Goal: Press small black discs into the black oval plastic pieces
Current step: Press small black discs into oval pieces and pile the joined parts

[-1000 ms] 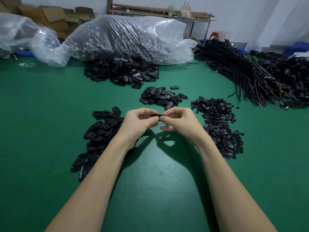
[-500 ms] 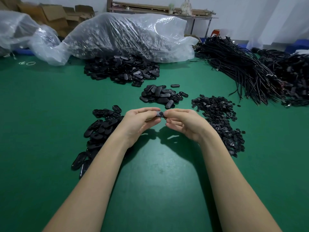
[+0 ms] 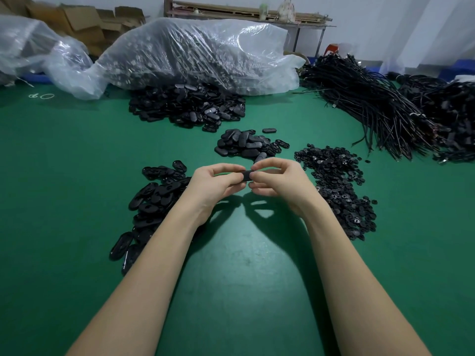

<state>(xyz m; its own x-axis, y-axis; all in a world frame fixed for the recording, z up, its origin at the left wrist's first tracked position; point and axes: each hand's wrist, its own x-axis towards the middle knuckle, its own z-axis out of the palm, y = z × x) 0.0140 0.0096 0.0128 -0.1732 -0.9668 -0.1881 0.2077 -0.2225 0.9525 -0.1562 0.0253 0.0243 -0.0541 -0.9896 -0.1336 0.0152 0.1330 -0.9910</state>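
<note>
So both hands are up over the green table (image 3: 64,201), meeting in the middle around one black oval piece (image 3: 246,175). The left hand (image 3: 214,185) has its thumb and fingers curled round the left end of it, and the right hand (image 3: 279,181) pinches the right end with its fingertips. The piece is held just above the table, not touching it. Can't tell if a disc is already seated in it, the fingers cover most of it.

To the left, right by the left forearm, there's a pile of oval pieces (image 3: 151,201) spread towards the near edge. To the right, just beside the right wrist, is a heap of small black discs (image 3: 336,186). Straight ahead past the hands sits a smaller pile of ovals (image 3: 246,145), and further back a bigger heap of ovals (image 3: 187,106) lies against a big clear plastic bag (image 3: 200,52). Off on the far right there's a thick bundle of black cables (image 3: 372,98). Cardboard boxes (image 3: 84,27) are stacked at the back left.
</note>
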